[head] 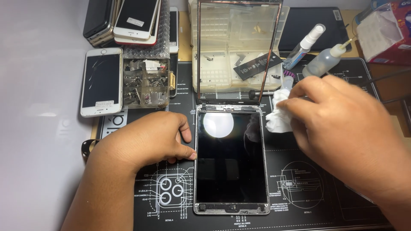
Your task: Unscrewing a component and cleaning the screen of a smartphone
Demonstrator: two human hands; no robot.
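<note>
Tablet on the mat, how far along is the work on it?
Done: the front glass panel is lifted off the tablet and stands upright behind it. In hand: the left hand steadies the frame, and the right hand holds a white tissue. Left: the glass isn't back on.

The right hand (338, 124) pinches a crumpled white tissue (277, 114), pressing it at the upper right edge of an opened tablet (231, 160) lying flat on a black work mat (325, 188). Left of that grip, the left hand (147, 139) rests beside the tablet, thumb touching its frame. Just above the tissue, the tablet's glass panel (237, 51) stands raised, with two small bottles (319, 53) nearby.
</note>
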